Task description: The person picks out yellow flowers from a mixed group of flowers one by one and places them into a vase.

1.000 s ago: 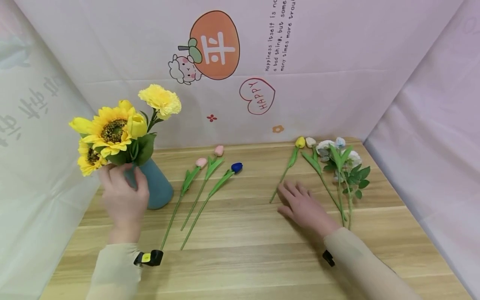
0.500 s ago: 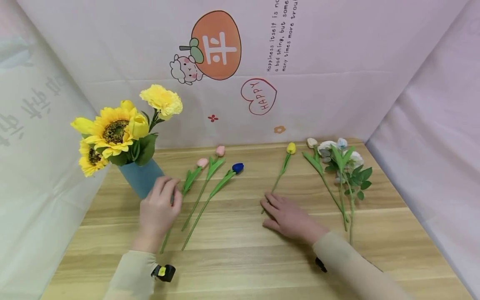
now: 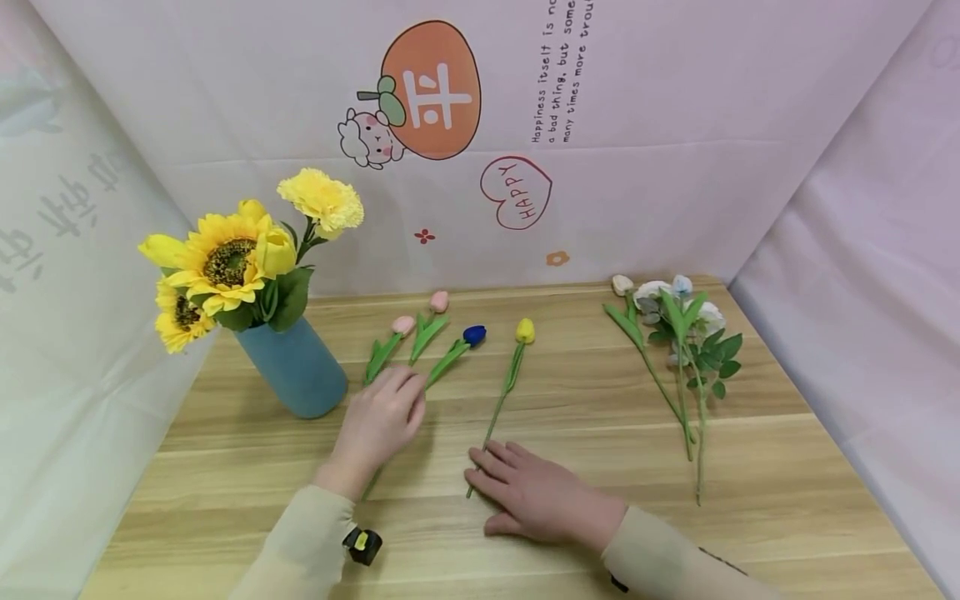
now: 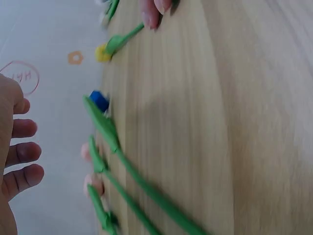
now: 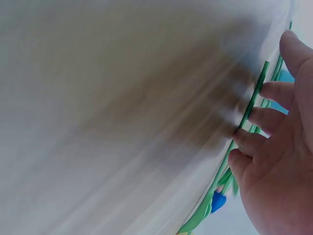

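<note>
My right hand point(image 3: 498, 475) lies flat on the wooden table point(image 3: 750, 467), fingertips pressing the lower stem of a yellow tulip point(image 3: 524, 331). In the right wrist view the fingers point(image 5: 266, 122) rest along that green stem point(image 5: 254, 100). My left hand point(image 3: 393, 400) hovers with relaxed fingers over the stems of two pink tulips point(image 3: 403, 324) and a blue tulip point(image 3: 473, 335), holding nothing. The left wrist view shows its fingers point(image 4: 22, 147) apart from the blue tulip point(image 4: 100, 100). A blue vase point(image 3: 296, 371) with sunflowers point(image 3: 223, 262) and a yellow carnation point(image 3: 321, 200) stands at the left.
A bunch of white and pale blue flowers with green leaves point(image 3: 686, 321) and a cream tulip point(image 3: 622, 284) lie at the back right. Pink printed backdrop sheets close in the back and both sides of the table.
My right hand has slid the yellow tulip leftward across the table, close to the blue tulip. My left hand has left the vase and moved right over the tulip stems.
</note>
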A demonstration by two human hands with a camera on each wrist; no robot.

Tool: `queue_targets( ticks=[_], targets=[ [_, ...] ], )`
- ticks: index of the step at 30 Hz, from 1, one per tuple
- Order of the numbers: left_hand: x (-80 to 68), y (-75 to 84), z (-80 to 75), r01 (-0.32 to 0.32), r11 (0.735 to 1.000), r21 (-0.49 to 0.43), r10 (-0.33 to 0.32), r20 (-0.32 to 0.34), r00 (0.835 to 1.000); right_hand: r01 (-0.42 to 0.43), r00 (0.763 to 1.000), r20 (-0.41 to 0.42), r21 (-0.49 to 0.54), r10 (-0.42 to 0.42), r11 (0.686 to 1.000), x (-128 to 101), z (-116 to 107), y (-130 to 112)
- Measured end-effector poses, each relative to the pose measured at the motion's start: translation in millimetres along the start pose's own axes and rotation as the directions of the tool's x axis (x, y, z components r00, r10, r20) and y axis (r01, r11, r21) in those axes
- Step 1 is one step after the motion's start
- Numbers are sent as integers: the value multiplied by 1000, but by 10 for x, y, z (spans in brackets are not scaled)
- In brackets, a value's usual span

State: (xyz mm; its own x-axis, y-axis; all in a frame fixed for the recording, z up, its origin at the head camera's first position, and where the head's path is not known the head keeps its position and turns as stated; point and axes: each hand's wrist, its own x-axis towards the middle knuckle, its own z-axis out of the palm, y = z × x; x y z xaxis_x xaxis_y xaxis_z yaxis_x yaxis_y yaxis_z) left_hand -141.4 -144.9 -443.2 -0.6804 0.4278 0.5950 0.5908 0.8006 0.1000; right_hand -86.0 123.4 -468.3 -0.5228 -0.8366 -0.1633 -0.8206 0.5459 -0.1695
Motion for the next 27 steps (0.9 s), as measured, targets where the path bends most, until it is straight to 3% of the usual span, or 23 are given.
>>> queue_targets(
  ticks=[4,9,15,20,23,27],
  targets=[
    [29,92,89,-13,1000,1,13,113,993,76,997,-3,-39,-76,996,16,9,-94],
    [50,195,179,26,999,-25,-19,262,965,97,995,-26,-25,-97,995,0,12,-65],
    [68,288,283,171,985,-12,-152,405,902,-81,996,-16,84,82,993,-165,-86,222],
    [84,396,407,259,966,25,-238,483,843,-247,966,-49,121,254,962,-388,-146,578],
    [103,464,486,271,961,53,-261,499,826,-339,936,-53,129,348,932,-505,-149,763],
    [119,534,588,254,963,95,-267,495,827,-434,897,-31,136,442,891,-610,-129,932]
  ],
)
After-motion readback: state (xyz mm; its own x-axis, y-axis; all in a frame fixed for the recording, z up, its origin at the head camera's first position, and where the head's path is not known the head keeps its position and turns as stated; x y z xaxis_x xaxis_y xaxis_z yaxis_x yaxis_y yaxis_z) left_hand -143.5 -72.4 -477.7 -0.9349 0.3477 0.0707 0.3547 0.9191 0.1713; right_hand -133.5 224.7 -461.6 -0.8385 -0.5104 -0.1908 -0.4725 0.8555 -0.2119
